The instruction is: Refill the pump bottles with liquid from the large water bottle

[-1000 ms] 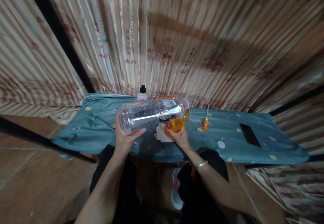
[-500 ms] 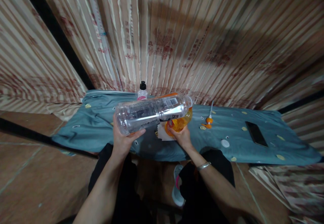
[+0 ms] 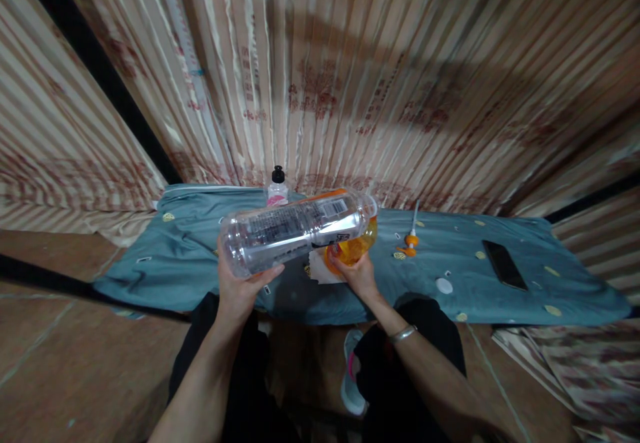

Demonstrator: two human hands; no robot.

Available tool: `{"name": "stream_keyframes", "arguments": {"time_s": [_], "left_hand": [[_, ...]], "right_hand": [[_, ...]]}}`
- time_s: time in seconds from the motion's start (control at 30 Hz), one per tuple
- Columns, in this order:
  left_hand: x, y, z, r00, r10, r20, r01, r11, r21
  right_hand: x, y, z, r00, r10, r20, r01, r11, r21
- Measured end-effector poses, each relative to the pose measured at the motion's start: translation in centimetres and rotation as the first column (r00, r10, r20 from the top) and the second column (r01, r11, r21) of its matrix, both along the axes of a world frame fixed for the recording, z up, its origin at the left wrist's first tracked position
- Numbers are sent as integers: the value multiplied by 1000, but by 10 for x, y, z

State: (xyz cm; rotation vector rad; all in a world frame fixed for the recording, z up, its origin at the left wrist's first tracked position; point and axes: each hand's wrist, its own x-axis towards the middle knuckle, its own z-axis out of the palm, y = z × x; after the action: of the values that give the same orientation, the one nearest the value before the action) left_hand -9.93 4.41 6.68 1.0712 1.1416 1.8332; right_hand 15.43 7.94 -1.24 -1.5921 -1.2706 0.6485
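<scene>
My left hand (image 3: 243, 285) is closed around the base end of a large clear plastic bottle (image 3: 295, 231) with a printed label. The bottle lies nearly level, its neck end to the right and slightly higher. My right hand (image 3: 359, 276) grips a bottle of orange liquid (image 3: 357, 248) under that neck end. The clear bottle's mouth is over or beside the top of the orange bottle; whether they touch, I cannot tell. A piece of white paper (image 3: 324, 271) lies under the orange bottle.
A bottle with a black cap (image 3: 278, 186) stands behind. To the right on the teal cloth (image 3: 290, 303) lie an orange pump head (image 3: 411, 241) with its tube, a white round cap (image 3: 444, 285) and a black phone (image 3: 504, 265). A striped curtain (image 3: 320, 96) hangs behind.
The view has shifted slightly. The clear bottle's base end in my left hand sits a little lower and further left. Both hands keep their hold.
</scene>
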Motion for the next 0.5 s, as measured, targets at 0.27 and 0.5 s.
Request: {"name": "stream_keyframes", "arguments": {"time_s": [0.27, 0.5], "left_hand": [[0, -1, 3, 1000, 2, -20, -2, 1000, 6], [-3, -1, 0, 999, 15, -49, -15, 1000, 2]], "right_hand": [[1, 0, 1, 996, 5, -85, -8, 999, -31], [2, 0, 0, 1000, 3, -16, -3, 1000, 0]]}}
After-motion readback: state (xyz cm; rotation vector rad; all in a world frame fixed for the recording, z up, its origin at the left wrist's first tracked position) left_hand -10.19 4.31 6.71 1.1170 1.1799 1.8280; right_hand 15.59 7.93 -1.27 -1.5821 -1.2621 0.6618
